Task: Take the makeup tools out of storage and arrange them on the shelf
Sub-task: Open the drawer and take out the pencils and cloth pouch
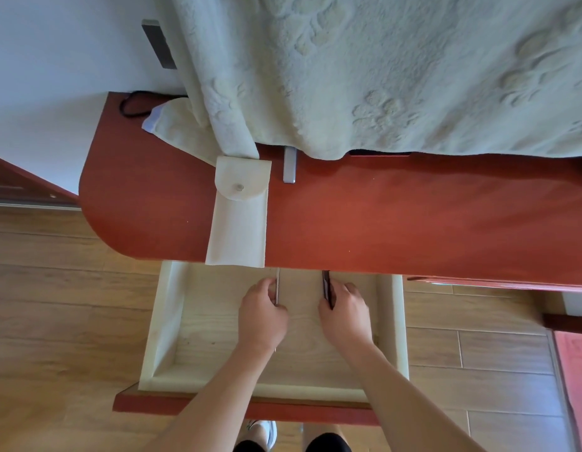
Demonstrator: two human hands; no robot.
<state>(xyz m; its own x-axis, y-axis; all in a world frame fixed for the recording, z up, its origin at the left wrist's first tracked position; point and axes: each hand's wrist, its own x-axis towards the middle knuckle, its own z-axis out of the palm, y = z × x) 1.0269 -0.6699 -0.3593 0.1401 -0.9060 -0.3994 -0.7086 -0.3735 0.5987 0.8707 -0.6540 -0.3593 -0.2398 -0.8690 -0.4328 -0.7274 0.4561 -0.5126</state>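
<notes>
1. In the open drawer (165, 321), pulled out below the near edge of the counter (413, 216): both hands are down inside, side by side and a little apart.
2. Left hand (261, 316): fingers curled round a slim grey tool (277, 285). The tool runs lengthwise toward the counter's near edge, and its far tip sits right at that edge.
3. Right hand (345, 316): fingers curled round a slim dark tool (326, 283). It lies roughly parallel to the grey one, and its far tip is also close under the counter's edge.
4. What kind of tool each one is cannot be told; both are thin and largely covered by fingers.
5. Drawer: pale wood bottom, cream walls, red-brown front panel nearest the person.
6. Counter, near edge toward the left: a cream pouch (239, 223) with a snapped flap lies flat, its lower end just overhanging the edge above the drawer.
7. Just right of the pouch's flap: a short metal bar (290, 169), its far end under a pale fleece blanket (381, 76).
8. The blanket drapes over the counter's far edge.
9. Far left corner of the counter: a black cord (129, 104), looped.
10. A wood-plank floor (54, 305) lies below.
</notes>
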